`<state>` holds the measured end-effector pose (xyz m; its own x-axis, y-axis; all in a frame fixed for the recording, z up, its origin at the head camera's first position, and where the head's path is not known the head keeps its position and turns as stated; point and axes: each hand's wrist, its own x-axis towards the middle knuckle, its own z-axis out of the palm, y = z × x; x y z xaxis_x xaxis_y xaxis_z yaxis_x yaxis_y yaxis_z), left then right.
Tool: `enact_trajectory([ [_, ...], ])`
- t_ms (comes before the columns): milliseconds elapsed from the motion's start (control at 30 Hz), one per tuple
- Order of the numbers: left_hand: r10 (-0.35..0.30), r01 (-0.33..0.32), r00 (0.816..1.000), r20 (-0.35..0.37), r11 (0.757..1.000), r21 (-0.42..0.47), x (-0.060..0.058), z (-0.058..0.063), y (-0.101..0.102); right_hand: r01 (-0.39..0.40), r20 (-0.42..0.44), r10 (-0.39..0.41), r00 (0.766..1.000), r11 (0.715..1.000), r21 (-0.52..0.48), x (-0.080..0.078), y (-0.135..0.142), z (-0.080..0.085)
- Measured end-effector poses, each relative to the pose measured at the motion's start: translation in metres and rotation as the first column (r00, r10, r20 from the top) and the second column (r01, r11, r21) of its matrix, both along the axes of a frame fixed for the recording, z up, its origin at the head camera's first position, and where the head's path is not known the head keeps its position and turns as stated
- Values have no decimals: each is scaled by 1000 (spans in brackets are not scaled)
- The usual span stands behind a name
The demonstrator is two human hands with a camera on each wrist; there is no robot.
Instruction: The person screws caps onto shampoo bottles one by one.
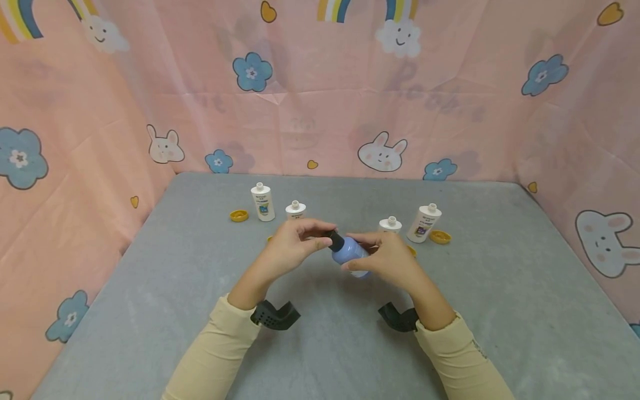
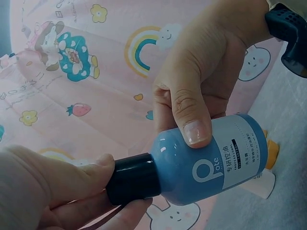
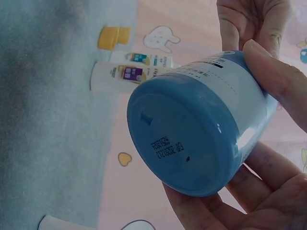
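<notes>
A blue bottle [image 1: 348, 251] with a black cap [image 1: 335, 240] is held tilted above the table, its cap pointing to the left. My left hand [image 1: 292, 244] pinches the cap between thumb and fingers. Around the bottle's body my right hand [image 1: 392, 258] curls, the thumb [image 2: 196, 129] lying on the front beside the white label [image 2: 242, 151]. In the right wrist view the bottle's base [image 3: 180, 143] faces the camera and bears printed digits. The cap sits on the bottle's neck.
Behind my hands several white bottles with bare necks stand on the grey table [image 1: 200, 311], one white bottle [image 1: 263, 204] at left and another [image 1: 424, 223] at right. Yellow caps lie near them, such as a yellow cap [image 1: 239, 215] and another yellow cap [image 1: 440, 237]. A pink printed curtain [image 1: 310, 111] surrounds the table.
</notes>
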<state>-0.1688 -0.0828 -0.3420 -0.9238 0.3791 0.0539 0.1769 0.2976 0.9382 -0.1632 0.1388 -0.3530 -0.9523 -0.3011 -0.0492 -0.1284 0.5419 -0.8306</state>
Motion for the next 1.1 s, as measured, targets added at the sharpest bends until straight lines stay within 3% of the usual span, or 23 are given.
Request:
enact_trajectory([
  [367, 5, -6, 999, 41, 999, 33, -2, -2, -4, -4, 38, 5, 999, 1000, -29, -1, -1, 1],
  [733, 139, -137, 982, 129, 990, -26, -3, -3, 1, 11, -13, -11, 1000, 1000, -2, 0, -4, -2],
  [1100, 179, -178, 977, 116, 984, -19, -3, -4, 7, 22, -43, -21, 999, 1000, 22, 1, -5, -4],
])
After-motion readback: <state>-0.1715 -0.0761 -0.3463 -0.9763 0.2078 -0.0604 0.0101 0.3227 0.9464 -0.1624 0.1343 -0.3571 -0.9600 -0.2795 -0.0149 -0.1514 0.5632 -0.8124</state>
